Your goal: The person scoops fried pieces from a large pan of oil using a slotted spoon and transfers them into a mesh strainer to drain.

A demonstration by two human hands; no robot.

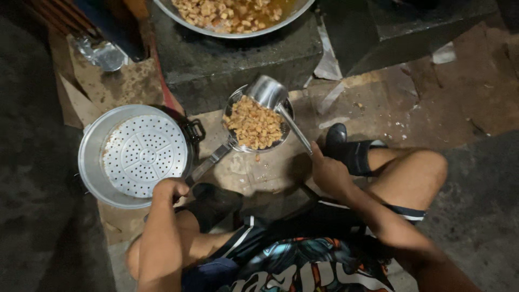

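The left hand (168,190) has its fingers clamped on the handle of a round wire-mesh skimmer (258,125) heaped with golden fried bits. The right hand (327,172) has its fingers clamped on a steel ladle (267,91) at the skimmer's twelve o'clock. A perforated round metal steamer pot (135,154) sits at nine o'clock.

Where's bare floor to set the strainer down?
Bare floor lies right of the strainer, between the stone block and the right knee. Crowded: the pot fills the left, shoes and both hands sit below.
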